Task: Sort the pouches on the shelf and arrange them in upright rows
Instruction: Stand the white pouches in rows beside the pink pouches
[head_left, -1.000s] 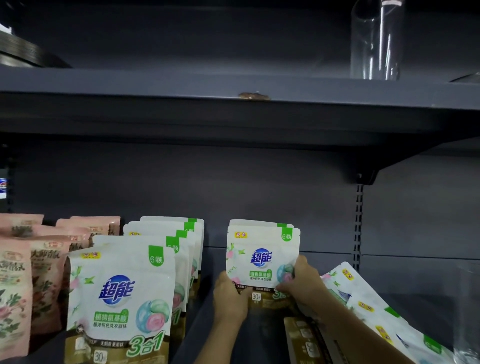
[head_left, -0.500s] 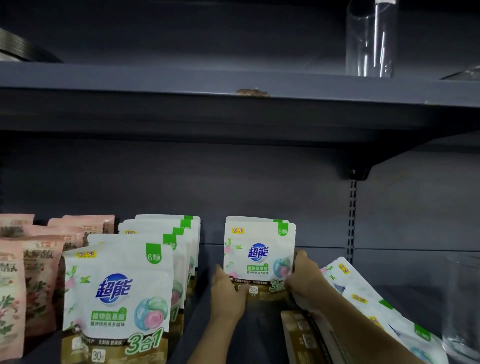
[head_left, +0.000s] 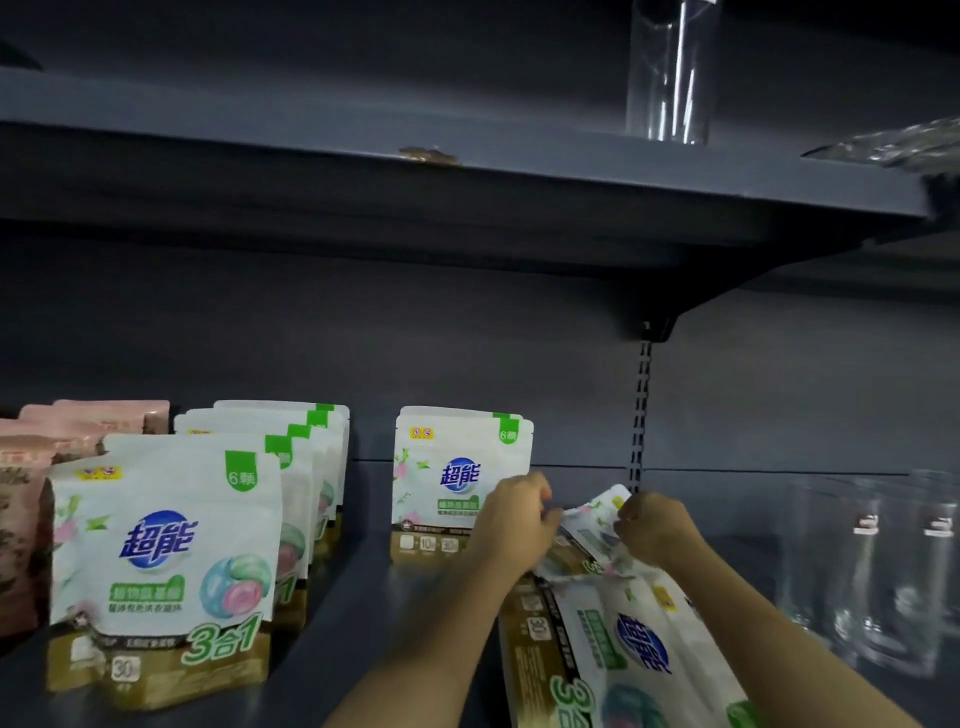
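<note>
**Both hands on a lying pouch**

The left hand (head_left: 511, 525) and right hand (head_left: 655, 527) sit close together on the lower shelf (head_left: 363, 597), each with fingers curled onto the top end of a white pouch (head_left: 592, 525) that lies tilted on a heap of flat pouches (head_left: 623, 644) at the right; the left grips its left edge, the right its upper right corner; the print there is blurred

Just left of the hands a short row (head_left: 460, 483) of white pouches stands upright, the left hand overlapping its lower right corner; whether they touch I cannot tell

Further left a longer upright row (head_left: 166, 561) of the same white pouches runs front to back; beside it at the left edge stand pink pouches (head_left: 31, 483)

At the right of the shelf stand clear glasses (head_left: 872, 571), well apart from the hands; a tall glass (head_left: 670, 73) stands on the upper shelf (head_left: 363, 171)
</note>
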